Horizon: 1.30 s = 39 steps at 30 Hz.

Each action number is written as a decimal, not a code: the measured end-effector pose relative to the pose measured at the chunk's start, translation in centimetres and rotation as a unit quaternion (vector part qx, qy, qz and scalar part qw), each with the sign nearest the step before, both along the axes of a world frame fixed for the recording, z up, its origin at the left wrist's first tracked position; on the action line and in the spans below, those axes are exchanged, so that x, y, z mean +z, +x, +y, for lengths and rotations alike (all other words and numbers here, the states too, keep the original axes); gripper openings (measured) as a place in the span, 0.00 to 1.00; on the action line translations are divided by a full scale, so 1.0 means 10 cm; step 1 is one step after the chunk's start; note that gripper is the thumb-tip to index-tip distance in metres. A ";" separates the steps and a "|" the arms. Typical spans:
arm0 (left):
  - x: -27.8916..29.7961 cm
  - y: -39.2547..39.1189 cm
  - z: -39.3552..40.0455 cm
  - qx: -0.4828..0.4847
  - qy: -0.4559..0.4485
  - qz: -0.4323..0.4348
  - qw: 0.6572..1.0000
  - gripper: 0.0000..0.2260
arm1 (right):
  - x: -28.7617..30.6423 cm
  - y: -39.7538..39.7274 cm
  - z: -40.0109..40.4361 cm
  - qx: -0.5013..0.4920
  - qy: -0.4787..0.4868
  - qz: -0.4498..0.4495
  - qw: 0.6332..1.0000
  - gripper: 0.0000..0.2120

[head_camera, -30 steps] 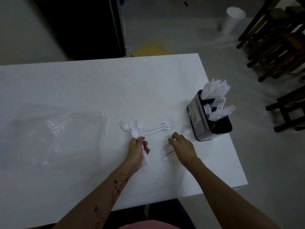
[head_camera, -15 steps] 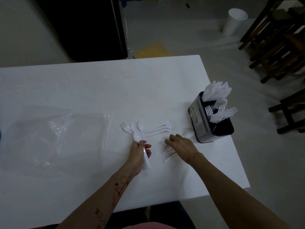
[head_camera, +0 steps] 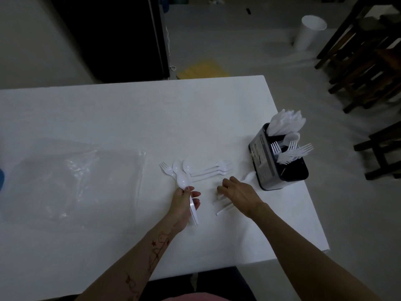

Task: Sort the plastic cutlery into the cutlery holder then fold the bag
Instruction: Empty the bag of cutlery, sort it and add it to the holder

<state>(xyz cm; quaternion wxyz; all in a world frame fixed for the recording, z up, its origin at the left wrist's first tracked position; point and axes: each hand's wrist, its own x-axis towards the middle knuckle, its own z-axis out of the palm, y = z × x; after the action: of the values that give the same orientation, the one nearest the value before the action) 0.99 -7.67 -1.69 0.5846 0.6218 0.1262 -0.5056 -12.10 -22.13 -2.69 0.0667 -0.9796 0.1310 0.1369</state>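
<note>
The left hand (head_camera: 184, 202) is grasping a small bundle of spoons (head_camera: 183, 181) by the handles, likely gathering one kind so they go into the cutlery holder (head_camera: 280, 168) together. The right hand (head_camera: 238, 193), fingers loosely spread and holding nothing, is hovering over loose pieces lying on the counter (head_camera: 130, 118) just left of the holder. Further left of the holder, two forks (head_camera: 217, 169), one more fork (head_camera: 166, 169) and two spoons are lying. The bag (head_camera: 76, 181) is lying flat, unfolded, far left of it.

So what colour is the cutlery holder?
The cutlery holder is black, with a silvery label side; head view.
</note>
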 end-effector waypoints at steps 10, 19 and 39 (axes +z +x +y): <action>0.03 0.07 -0.08 -0.037 -0.034 0.083 0.995 0.13 | 0.21 0.04 0.29 -0.063 0.058 -0.277 0.957 0.10; 0.04 0.12 -0.20 -0.060 -0.058 0.145 0.986 0.15 | -0.06 -0.02 0.59 0.006 0.103 -0.291 0.951 0.16; -0.03 0.04 -0.07 -0.082 -0.010 0.002 0.997 0.03 | -0.22 -0.37 0.21 0.019 0.008 -0.095 0.995 0.24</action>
<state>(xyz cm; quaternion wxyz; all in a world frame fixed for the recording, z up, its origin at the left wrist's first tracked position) 1.37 -8.32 -1.97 0.5470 0.6231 0.0715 -0.5544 -15.75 -20.00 -4.90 0.0838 -0.9899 0.1049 0.0456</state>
